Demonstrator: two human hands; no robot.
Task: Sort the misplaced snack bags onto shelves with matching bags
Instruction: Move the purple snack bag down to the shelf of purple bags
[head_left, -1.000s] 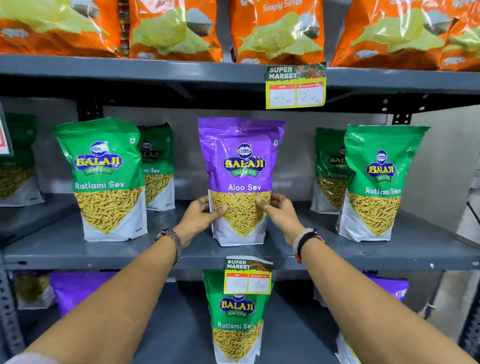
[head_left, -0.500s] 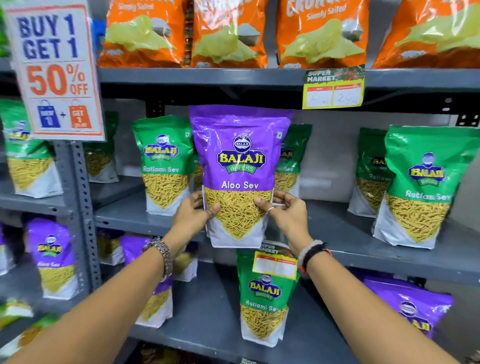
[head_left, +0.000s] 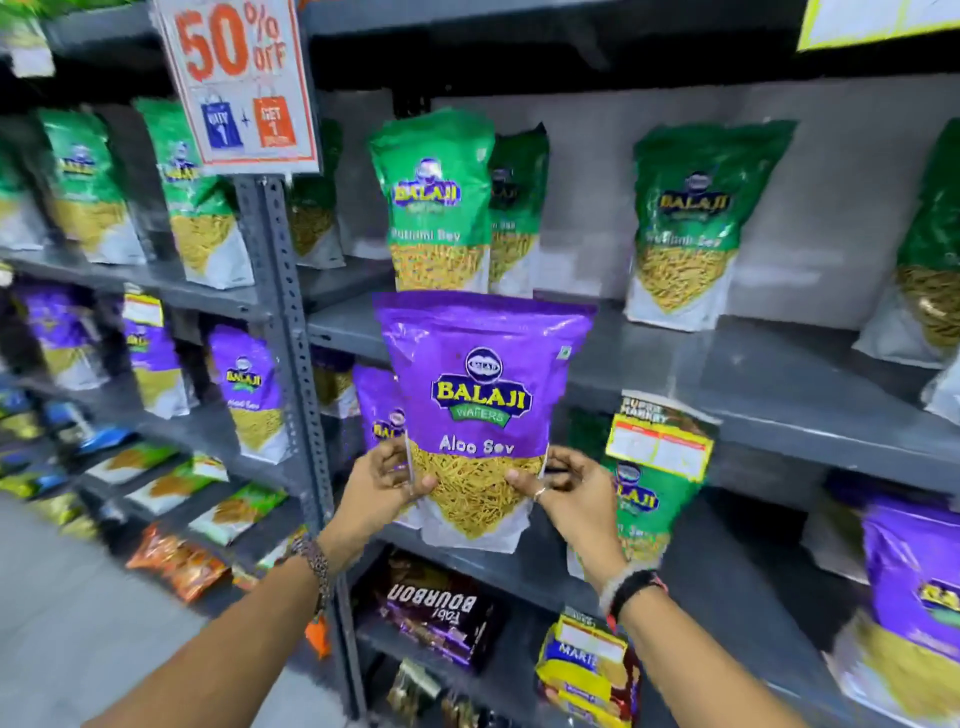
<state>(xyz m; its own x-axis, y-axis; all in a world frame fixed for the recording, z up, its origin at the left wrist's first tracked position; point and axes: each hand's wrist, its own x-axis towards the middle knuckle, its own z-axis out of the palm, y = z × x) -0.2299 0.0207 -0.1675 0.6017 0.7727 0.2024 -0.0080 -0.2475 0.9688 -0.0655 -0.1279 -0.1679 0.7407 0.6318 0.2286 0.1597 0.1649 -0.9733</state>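
I hold a purple Aloo Sev bag (head_left: 483, 405) upright in front of the racks. My left hand (head_left: 382, 480) grips its lower left edge and my right hand (head_left: 569, 488) its lower right edge. Behind it, green Ratlami Sev bags (head_left: 439, 208) stand on the grey upper shelf (head_left: 727, 374). One shelf lower stand more purple Aloo Sev bags: one just behind the held bag (head_left: 376, 410), one at the right (head_left: 914, 597) and several in the left rack (head_left: 249, 389). A single green Ratlami Sev bag (head_left: 641, 499) stands on that lower shelf beside my right hand.
A perforated grey upright post (head_left: 291, 332) divides the two racks, with a 50% off sign (head_left: 239, 78) above. A price tag (head_left: 660, 441) hangs from the upper shelf edge. Bourbon biscuit packs (head_left: 436, 613) and a yellow Marie pack (head_left: 587, 670) lie below. Grey floor (head_left: 78, 623) at left.
The purple bag has come off the green-bag shelf and moved down in front of the lower shelf. My view has swung down and left, and both hands keep their grip.
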